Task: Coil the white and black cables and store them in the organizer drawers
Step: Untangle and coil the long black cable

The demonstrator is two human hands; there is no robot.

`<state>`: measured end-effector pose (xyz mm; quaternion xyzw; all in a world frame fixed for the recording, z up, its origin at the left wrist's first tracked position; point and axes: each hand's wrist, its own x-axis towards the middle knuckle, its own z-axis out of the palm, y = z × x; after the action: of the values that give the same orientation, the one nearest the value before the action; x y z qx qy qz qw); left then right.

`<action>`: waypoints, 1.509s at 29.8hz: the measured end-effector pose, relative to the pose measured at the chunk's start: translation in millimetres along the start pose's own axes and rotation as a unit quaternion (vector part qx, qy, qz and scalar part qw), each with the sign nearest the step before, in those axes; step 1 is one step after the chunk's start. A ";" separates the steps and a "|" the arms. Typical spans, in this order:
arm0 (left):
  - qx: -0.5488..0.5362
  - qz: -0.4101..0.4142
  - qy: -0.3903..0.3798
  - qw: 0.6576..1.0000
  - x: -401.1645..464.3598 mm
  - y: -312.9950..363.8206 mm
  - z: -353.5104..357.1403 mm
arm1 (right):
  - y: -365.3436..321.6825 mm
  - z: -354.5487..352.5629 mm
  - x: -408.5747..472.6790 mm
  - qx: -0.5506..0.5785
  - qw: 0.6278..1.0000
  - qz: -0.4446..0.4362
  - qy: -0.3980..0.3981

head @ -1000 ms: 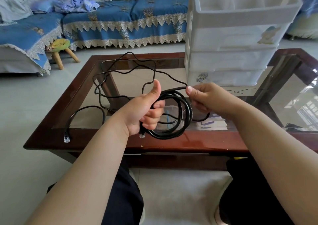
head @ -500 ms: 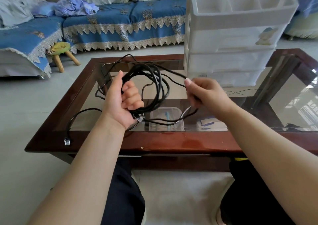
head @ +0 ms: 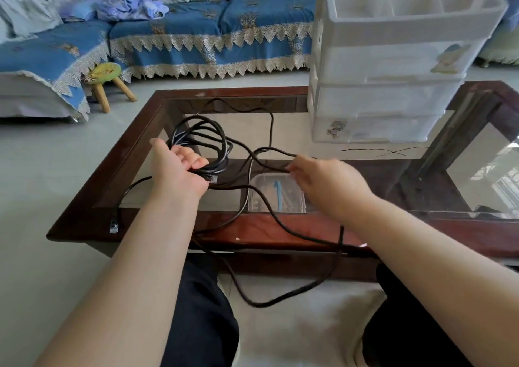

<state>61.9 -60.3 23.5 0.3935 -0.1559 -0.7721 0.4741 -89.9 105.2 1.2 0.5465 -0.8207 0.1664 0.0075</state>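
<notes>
Two hands work the black cable over the glass coffee table. Left hand grips several coiled loops near the table's left side. Right hand pinches a loose strand toward the middle. Slack hangs off the near edge to the floor; one plug lies at the near-left corner. White organizer drawers stand at the far-right, shut.

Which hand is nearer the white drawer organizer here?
Right. The right hand is just in front of the organizer, pinching the black cable; the left hand is farther off to its left.
</notes>
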 end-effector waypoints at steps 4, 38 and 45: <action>0.109 0.055 0.013 0.992 -5.1 -2.2 3.1 | -22.3 9.4 -12.0 -0.061 0.995 -0.070 -0.043; 0.580 0.118 -0.226 0.774 -21.0 -44.9 9.7 | -31.2 -9.8 16.6 -0.017 0.952 -0.281 0.116; 0.606 0.017 -0.294 0.739 -32.4 -47.7 9.9 | -23.0 -21.2 24.5 -0.036 0.983 -0.162 0.084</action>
<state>33.2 -10.0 15.5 0.3489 -0.7291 -0.5835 0.0785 -82.6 81.2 32.1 0.6557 -0.7234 0.1782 0.1228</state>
